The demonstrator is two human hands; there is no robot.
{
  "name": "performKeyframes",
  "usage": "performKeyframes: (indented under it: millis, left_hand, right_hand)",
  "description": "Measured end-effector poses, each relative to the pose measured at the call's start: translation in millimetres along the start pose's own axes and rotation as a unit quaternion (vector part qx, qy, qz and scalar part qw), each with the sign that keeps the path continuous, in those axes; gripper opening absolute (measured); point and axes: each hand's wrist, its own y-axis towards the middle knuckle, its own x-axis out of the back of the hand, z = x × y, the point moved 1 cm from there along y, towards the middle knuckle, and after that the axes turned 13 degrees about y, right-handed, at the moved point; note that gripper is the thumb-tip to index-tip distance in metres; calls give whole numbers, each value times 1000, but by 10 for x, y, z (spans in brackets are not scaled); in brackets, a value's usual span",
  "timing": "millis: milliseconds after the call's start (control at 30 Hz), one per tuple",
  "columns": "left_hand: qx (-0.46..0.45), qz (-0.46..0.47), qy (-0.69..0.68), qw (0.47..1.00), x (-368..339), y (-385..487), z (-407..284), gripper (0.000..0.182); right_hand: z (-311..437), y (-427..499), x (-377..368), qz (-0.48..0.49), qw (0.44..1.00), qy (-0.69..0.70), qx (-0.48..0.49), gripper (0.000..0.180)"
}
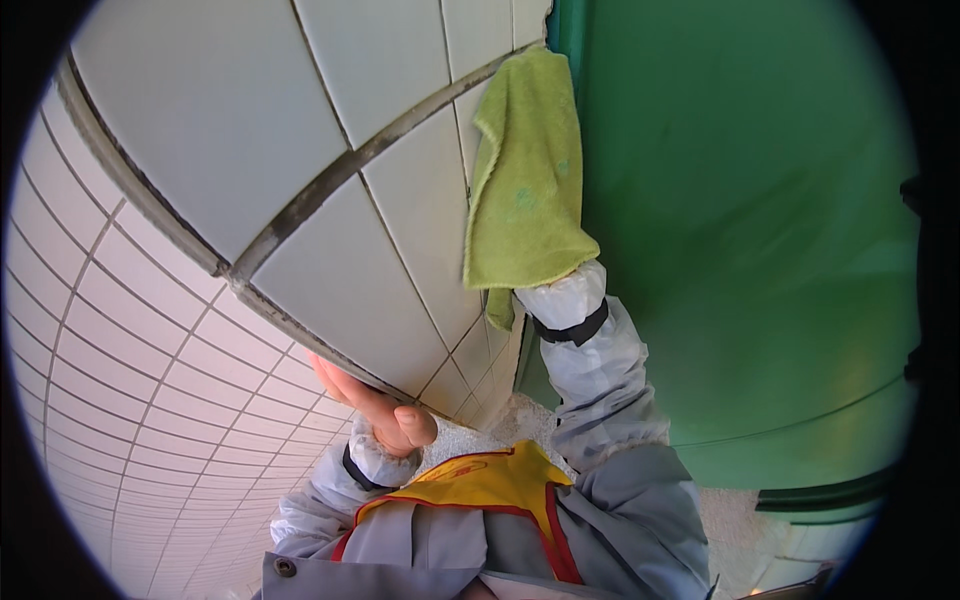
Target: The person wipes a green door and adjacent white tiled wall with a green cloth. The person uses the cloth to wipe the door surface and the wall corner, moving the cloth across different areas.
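Note:
A lime-green cloth (529, 180) covers my right hand (564, 278), of which only a sliver of skin shows at the wrist. The cloth lies against the white wall tiles (409, 217), beside the green panel (750, 225); a loose end hangs below the wrist. How the fingers sit beneath it is hidden. Lower down, my left hand (379, 412) rests at the trim along the outer corner (300, 330) of the tiled wall, holding no tool or cloth. Its fingers extend along the corner's far face, thumb apart. Both forearms wear translucent sleeve covers with black bands.
On the left, a wall of smaller tiles (172, 375) runs away from the corner. Dark, worn grout (300, 206) crosses the nearer face. A speckled floor (525, 420) shows beyond my yellow apron (480, 480) with red edging. At lower right is a dark green strip (821, 491).

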Motion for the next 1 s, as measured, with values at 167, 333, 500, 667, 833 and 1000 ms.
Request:
performKeyframes:
  millis: [167,333,500,667,833,1000]
  left_hand:
    - [17,-12,2,1000,-32,40,-26,89]
    - [33,-15,5,999,-48,103,-60,88]
    - [17,-3,15,1000,-16,116,-67,83]
    - [-13,7,22,1000,-40,28,46,75]
    - [-39,84,-29,995,-81,-146,190,64]
    - [-53,182,-9,982,-20,-343,253,60]
  right_hand:
    - [-259,-816,-40,-208,885,-416,-33,49]
    - [-603,-1884,-321,-270,822,-489,-110,46]
    - [-703,-2374,-251,-337,775,-504,-177,43]
    - [-648,-3469,349,-527,773,-99,-340,35]
    - [-676,-5010,715,-644,652,-119,-382,26]
    - [-368,-5139,311,-648,645,-186,-359,26]
